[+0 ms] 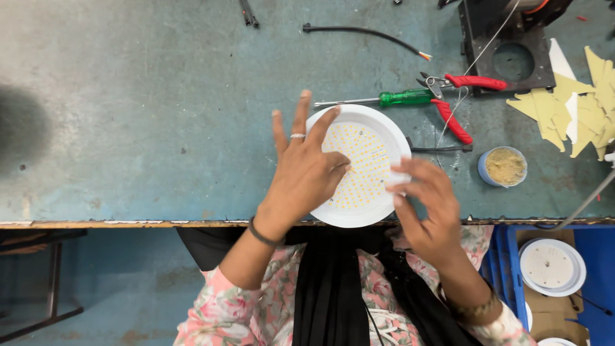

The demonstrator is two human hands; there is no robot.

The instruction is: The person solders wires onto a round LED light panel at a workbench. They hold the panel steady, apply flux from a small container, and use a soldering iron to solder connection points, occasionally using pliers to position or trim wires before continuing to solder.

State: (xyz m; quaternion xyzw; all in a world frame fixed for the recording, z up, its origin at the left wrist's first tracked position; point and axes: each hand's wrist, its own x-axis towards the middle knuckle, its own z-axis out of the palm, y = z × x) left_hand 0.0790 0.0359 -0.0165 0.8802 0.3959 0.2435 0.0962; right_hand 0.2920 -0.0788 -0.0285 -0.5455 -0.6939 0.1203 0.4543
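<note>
Round white lamp housing (359,166) with a dotted LED board lies at the near edge of the desk (141,115). Left hand (306,168) rests flat on the board, fingers spread and raised, gripping nothing. Right hand (428,205) pinches the housing's right rim, fingers curled. Judgement: keep the left palm pressure light and even, and steady the rim so the housing does not slide off the edge. Both wrists angle inward. Green-handled screwdriver (397,98) and red-handled pliers (456,102) lie just beyond; small blue cup (503,166) to the right.
</note>
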